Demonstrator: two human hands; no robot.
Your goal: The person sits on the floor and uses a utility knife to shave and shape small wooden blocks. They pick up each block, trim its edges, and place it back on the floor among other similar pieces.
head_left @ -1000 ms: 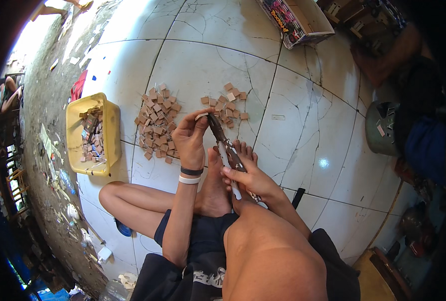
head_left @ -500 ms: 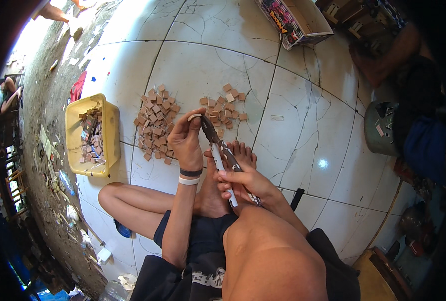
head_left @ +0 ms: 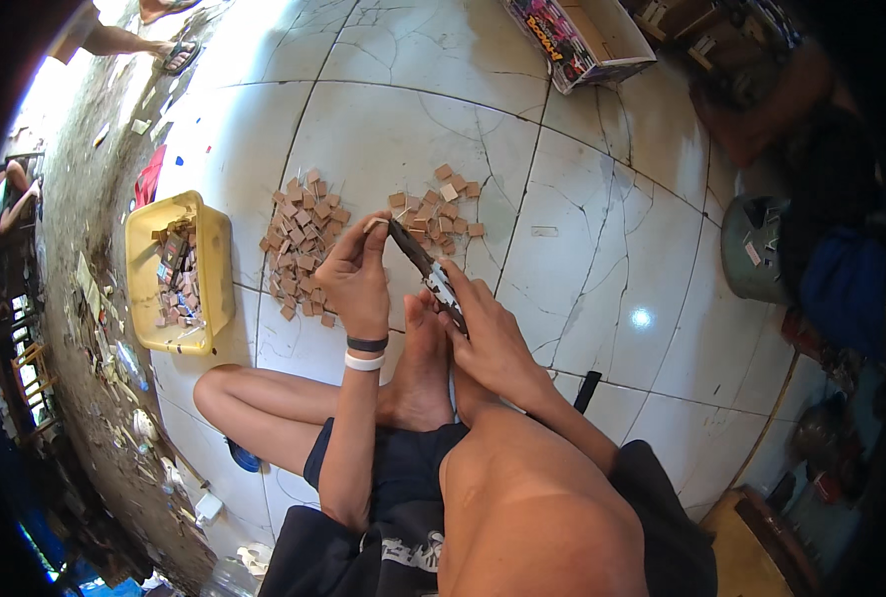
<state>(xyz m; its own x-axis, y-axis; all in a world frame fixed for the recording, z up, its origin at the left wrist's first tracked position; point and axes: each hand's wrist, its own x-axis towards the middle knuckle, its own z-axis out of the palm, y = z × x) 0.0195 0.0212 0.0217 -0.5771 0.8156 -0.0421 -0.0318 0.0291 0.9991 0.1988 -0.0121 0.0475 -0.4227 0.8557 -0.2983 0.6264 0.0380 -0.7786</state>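
My right hand is wrapped around a pair of pliers, dark with worn white patches on the handles. Their tip points up and left toward my left hand. Between the thumb and fingertips of that hand is a small pale-brown piece, right at the tip of the pliers; whether the jaws bite it is too small to tell. Beyond my hands, small brown square blocks lie on the tiles in two heaps, a larger heap on the left and a smaller heap on the right. Thin wire-like bits stick out from some blocks.
At the left stands a yellow tub holding blocks and scraps. An open printed carton sits at the far right, with a dark green bucket nearer. Cracked white tiles cover the floor. Another person's sandalled foot is at the far left.
The plier handles have drawn closer together as my right hand closed and moved up around them. My left hand shifted slightly left with the small piece. A sandalled foot has appeared at the far left.
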